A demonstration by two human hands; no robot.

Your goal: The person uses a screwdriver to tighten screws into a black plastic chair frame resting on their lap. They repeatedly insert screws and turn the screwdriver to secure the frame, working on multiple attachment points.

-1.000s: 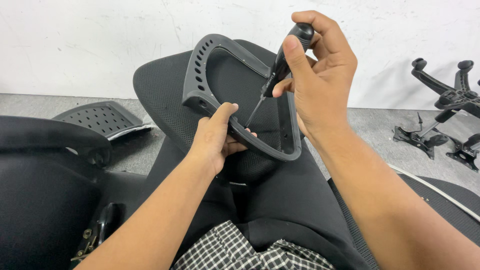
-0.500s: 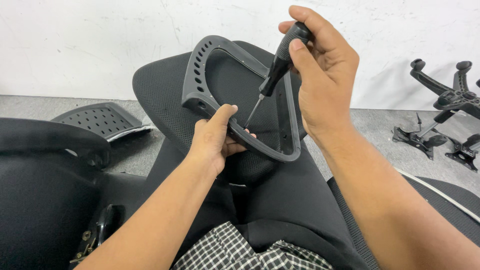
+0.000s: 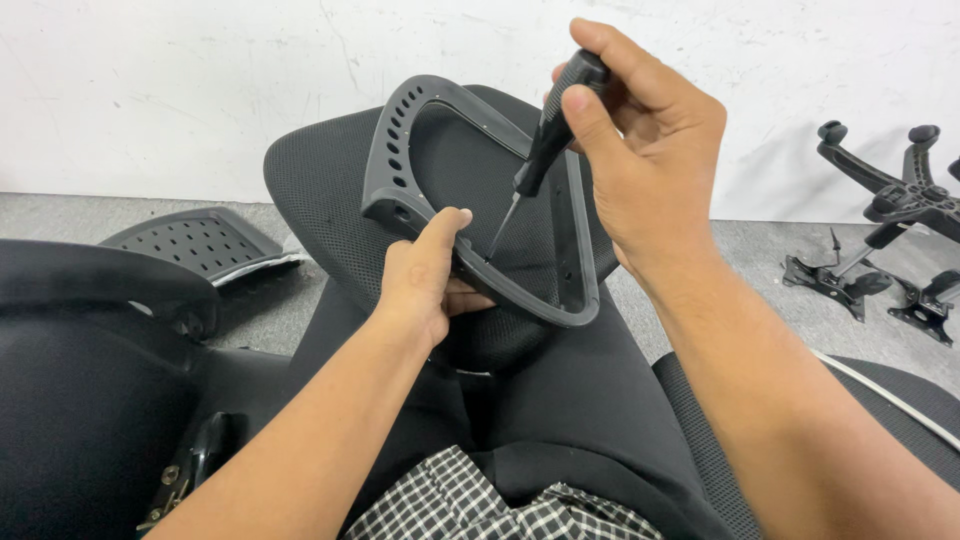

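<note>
1. The armrest frame (image 3: 480,190) is a dark grey plastic loop, roughly triangular with rounded corners, matte and smooth, with a row of small oval holes down its left limb; it stands tilted up over the person's lap, in the middle of the scene
2. The left hand (image 3: 425,285) is closed on the frame's near left corner, thumb lying up along the rim
3. The right hand (image 3: 640,160) is closed around a screwdriver (image 3: 540,150) with a black ribbed handle and a thin metal shaft; its tip meets the inner edge of the frame's lower limb, just right of the left thumb
4. Behind the frame lies a black mesh seat cushion (image 3: 320,190), finely woven
5. To the far left, on the grey floor (image 3: 770,280), lies a perforated black plastic panel (image 3: 195,245)
6. A black star-shaped chair base (image 3: 885,230) lies at the far right against the white wall
</note>
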